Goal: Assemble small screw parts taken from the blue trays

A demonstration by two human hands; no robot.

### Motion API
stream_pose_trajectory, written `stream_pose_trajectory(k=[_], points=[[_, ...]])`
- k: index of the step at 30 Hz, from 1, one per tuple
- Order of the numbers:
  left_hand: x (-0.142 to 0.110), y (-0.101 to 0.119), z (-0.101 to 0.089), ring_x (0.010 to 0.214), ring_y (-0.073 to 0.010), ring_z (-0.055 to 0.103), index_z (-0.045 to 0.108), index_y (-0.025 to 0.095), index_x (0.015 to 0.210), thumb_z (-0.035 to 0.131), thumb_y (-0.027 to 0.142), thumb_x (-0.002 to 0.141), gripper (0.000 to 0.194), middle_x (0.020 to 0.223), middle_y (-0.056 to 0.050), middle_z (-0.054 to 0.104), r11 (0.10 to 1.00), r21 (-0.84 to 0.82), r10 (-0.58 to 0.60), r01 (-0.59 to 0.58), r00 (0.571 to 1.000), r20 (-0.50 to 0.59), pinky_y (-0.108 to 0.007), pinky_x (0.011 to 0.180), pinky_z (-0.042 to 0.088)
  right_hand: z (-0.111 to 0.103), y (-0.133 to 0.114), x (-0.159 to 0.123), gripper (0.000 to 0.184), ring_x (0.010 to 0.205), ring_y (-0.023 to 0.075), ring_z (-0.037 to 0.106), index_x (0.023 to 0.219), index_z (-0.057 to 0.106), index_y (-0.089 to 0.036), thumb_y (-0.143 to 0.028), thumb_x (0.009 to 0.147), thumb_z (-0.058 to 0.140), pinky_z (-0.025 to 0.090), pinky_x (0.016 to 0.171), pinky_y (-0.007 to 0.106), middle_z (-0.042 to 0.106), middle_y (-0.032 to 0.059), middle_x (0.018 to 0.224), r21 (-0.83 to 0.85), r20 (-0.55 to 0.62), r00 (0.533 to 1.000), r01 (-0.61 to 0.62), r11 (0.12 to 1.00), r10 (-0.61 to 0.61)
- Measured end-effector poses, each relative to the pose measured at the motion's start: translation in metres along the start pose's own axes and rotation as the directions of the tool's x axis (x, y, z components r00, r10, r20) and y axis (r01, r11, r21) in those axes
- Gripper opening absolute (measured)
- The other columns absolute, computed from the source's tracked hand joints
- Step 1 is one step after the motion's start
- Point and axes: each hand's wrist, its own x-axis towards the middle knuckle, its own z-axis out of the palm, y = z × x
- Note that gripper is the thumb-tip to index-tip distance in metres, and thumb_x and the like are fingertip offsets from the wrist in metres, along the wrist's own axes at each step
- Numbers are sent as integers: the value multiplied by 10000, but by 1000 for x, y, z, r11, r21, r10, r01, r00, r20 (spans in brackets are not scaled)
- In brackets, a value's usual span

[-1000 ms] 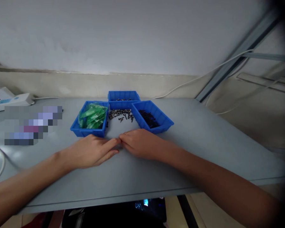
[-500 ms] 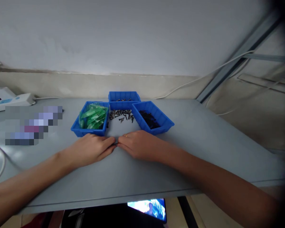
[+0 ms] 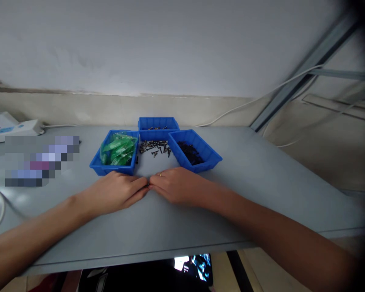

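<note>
My left hand [image 3: 118,190] and my right hand [image 3: 178,185] meet fingertip to fingertip over the grey table, both closed in a pinch. Between them sits a small dark thin piece [image 3: 148,184], mostly hidden by the fingers, so its exact kind cannot be made out. Just beyond the hands lies a loose pile of small screws [image 3: 153,146]. A blue bin [image 3: 97,167] with green plastic bags [image 3: 120,148] stands beyond my left hand. Beyond my right hand, another blue bin [image 3: 211,156] contains small black parts [image 3: 190,153].
A third blue bin [image 3: 158,122] at the back has some small metal pieces inside. At left are a white power strip [image 3: 24,128] and a blurred-out object [image 3: 45,160]. Below the table's front edge [image 3: 134,257] a phone screen [image 3: 200,265] glows. A metal frame post [image 3: 280,93] rises at right.
The fingertips have closed together slightly, and less of the dark piece shows between them. The picture on the phone screen is different. The bins and screws stay in place.
</note>
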Motion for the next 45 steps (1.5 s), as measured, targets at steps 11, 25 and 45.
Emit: stream_pose_trajectory(k=[11, 25, 45], points=[[0, 0, -1, 578, -133, 579, 534, 166, 820, 284, 303, 928, 305, 674, 4, 600, 1000, -6, -20, 20, 1000, 13, -249, 524, 403, 3, 1, -1, 198, 606, 136, 531, 807, 502, -151, -191, 902, 333, 285, 522, 265, 592, 21, 697, -30, -9, 1000, -6, 1000, 6], [0, 2, -4, 505, -131, 576, 533, 161, 784, 335, 301, 881, 261, 569, 1, 565, 989, -3, -145, 145, 989, -15, -220, 448, 375, 1, 0, 1, 191, 628, 133, 553, 815, 527, -156, -193, 890, 356, 313, 523, 252, 627, 35, 743, 14, -16, 990, -138, 990, 138], [-1, 2, -5, 510, -123, 591, 543, 158, 828, 333, 308, 895, 267, 575, 4, 586, 989, -10, -147, 146, 985, -90, -201, 459, 404, -1, 1, 2, 221, 655, 137, 563, 813, 550, -153, -241, 900, 367, 353, 555, 255, 631, 39, 773, 38, -17, 991, -131, 991, 132]])
